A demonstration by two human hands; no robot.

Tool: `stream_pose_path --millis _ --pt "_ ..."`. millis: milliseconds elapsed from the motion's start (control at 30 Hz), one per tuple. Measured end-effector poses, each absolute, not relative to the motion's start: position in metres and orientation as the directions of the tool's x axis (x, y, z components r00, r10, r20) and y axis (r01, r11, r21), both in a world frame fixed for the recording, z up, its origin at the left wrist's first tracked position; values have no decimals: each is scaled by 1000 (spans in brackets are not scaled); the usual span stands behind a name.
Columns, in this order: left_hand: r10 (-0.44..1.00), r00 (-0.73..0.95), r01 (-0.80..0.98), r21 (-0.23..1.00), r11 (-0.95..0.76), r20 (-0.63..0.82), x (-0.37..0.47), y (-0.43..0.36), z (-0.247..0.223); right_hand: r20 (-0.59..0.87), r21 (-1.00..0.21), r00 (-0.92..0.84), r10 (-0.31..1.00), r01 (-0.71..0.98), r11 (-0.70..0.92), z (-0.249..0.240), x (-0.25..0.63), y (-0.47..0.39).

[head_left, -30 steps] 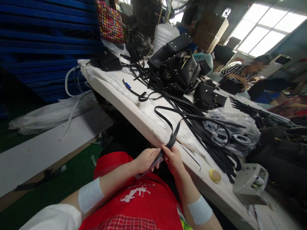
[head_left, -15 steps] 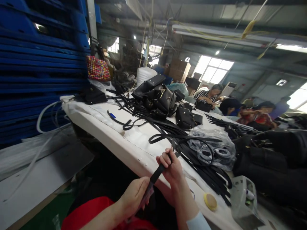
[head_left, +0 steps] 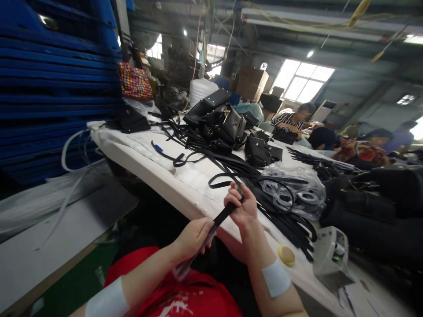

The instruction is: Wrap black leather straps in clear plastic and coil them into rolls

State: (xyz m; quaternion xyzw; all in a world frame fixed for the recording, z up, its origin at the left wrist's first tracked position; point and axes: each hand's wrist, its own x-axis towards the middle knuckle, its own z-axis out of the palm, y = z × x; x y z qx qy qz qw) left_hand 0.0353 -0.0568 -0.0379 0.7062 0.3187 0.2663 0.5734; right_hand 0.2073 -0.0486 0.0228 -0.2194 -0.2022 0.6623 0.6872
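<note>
A black strap runs slanting between my two hands, above the near edge of the table. My left hand is closed around its lower part, where clear plastic film hangs below the palm. Further up, my right hand grips the strap with curled fingers. Just beyond my right hand lies a loop of black strap on the white table. A long bundle of black straps stretches along the table to the right of that hand.
Black handbags are piled mid-table. Nearby are a clear plastic bag with rolls, a yellow-rimmed disc and a tape dispenser. Blue pallets are stacked at left. A person in stripes sits across the table, others further right.
The view has tipped down, so both hands appear higher and more of my forearms shows. Both hands keep their hold on the strap.
</note>
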Motion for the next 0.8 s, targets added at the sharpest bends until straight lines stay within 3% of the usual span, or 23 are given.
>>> stream_pose_path --millis 133,533,800 --pt "739 673 98 989 -115 19 37 -54 -35 -17 -541 70 997 -840 49 33 224 -39" --pt "822 569 -12 999 46 -31 42 -53 -37 -48 -818 90 995 -575 12 10 163 -58" --pt "789 615 48 998 -50 10 35 -54 -43 -80 -659 189 979 -747 90 29 216 -32"
